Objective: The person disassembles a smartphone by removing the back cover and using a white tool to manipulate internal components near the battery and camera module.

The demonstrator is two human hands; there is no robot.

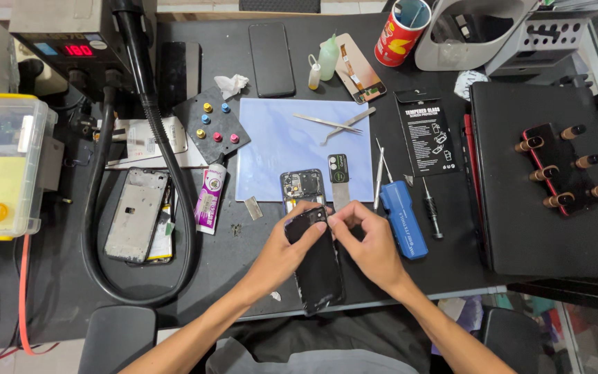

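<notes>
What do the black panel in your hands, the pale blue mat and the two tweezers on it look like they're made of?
The black phone back panel, held by the left hand and right hand, looks like glossy plastic or glass: it shows soft reflections. The pale blue rectangular mat looks matte and smooth, probably silicone. The thin silver tweezers look like bare metal with a bright sheen.

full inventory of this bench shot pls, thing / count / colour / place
back cover: 1, black, front centre, in both hands
opened phone: 1, dark, on mat's lower edge
mat: 1, pale blue, centre
tweezers: 2, silver, on mat
blue case: 1, right of mat
phone frame: 1, grey, left
glue tube: 1, white-purple, left of mat
hose: 1, black, left
left hand: on cover's left edge
right hand: pinching cover's top
</notes>
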